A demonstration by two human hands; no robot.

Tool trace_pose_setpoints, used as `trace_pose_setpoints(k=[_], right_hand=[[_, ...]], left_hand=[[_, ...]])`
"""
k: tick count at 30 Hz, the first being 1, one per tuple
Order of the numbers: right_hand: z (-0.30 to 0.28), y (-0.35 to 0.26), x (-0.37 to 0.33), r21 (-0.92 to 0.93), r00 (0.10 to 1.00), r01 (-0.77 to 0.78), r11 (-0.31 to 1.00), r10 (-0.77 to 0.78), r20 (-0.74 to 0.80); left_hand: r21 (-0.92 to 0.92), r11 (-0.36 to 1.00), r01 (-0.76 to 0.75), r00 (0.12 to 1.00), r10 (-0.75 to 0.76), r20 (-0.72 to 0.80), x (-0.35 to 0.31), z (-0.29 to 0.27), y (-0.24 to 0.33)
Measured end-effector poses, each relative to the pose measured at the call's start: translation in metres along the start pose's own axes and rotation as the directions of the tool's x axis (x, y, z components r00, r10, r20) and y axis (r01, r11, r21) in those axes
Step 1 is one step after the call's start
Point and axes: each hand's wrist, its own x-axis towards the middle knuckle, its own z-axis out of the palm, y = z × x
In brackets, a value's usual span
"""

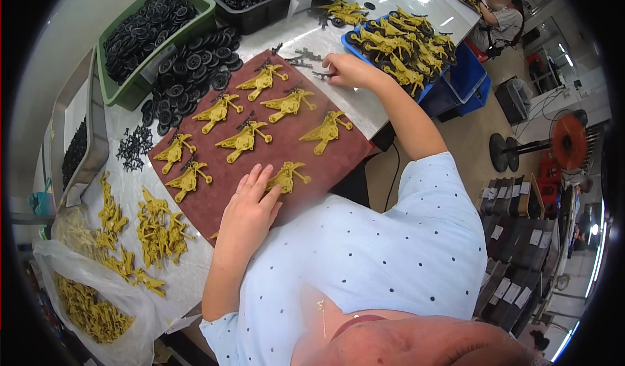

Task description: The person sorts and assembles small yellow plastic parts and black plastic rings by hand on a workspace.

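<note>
Several yellow plastic toy-like frames (244, 139) lie spread in rows on a dark red mat (221, 161), some with small black pieces on them. My left hand (256, 197) rests on the mat's near side with its fingers stretched out, beside a yellow frame (288, 177); part of that frame is behind the fingertips. Beyond the mat's far right edge, my right hand (351, 72) pinches a thin black plastic part (322, 75) on the white table. A few similar black parts (306, 54) lie close by.
A blue tray (355, 48) heaped with yellow frames and black wheels stands right of my right hand. Loose black wheels (189, 73) border the mat below a green bin (114, 89). Small black pieces (135, 147), yellow parts (156, 229) and a plastic bag (146, 320) lie left.
</note>
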Motion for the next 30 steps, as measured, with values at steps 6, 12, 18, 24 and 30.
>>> trace_pose_setpoints(k=[6, 12, 18, 24, 30], right_hand=[[-0.001, -0.003, -0.008, 0.067, 0.999, 0.027, 0.997, -0.024, -0.039], [0.01, -0.015, -0.012, 0.181, 0.876, 0.178, 0.967, -0.072, -0.477], [0.012, -0.101, -0.042, 0.65, 0.993, -0.05, 0.759, -0.031, 0.113], [0.048, -0.143, -0.051, 0.535, 0.901, 0.164, 0.829, -0.346, 0.261], [0.055, -0.145, -0.042, 0.308, 0.844, 0.335, 0.891, -0.429, 0.322]], left_hand=[[-0.071, 0.995, -0.067, 0.984, 0.078, 0.163, -0.005, 0.011, 0.009], [-0.052, 0.997, -0.055, 0.978, 0.065, 0.199, -0.01, 0.017, 0.013], [-0.03, 0.997, -0.065, 0.976, 0.069, 0.207, -0.014, 0.023, 0.012], [-0.074, 0.997, 0.01, 0.975, 0.007, 0.223, -0.01, 0.02, 0.014], [-0.05, 0.999, -0.004, 0.969, 0.016, 0.245, -0.012, 0.026, 0.009]])
